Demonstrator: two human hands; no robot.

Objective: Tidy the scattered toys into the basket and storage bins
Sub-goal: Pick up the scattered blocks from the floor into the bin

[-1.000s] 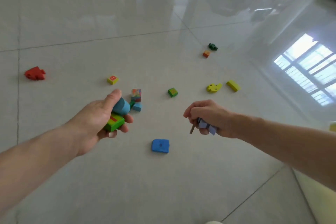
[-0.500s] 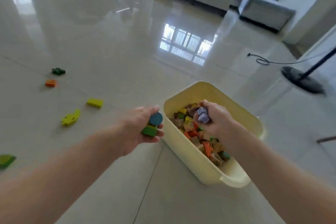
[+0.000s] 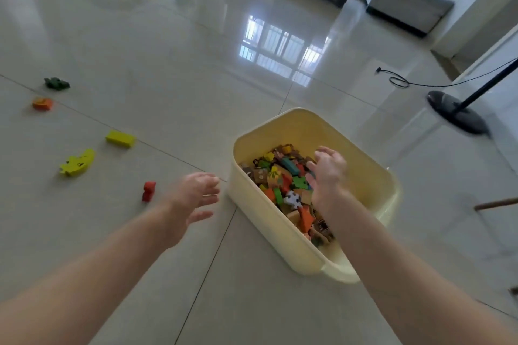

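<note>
Bin [image 3: 367,176] of toys [image 3: 283,182] right; loose blocks [image 3: 120,139] on floor [image 3: 168,64] left.

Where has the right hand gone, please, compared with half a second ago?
Cannot tell: the right hand is above the yellow bin in both, now open.

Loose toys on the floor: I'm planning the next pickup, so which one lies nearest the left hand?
The small red toy, just left of the left hand; the yellow, orange and dark green pieces lie farther left.

No readable text, label, brand, number or sign anywhere; toy markings in the yellow bin [image 3: 372,176] too blurred.
</note>
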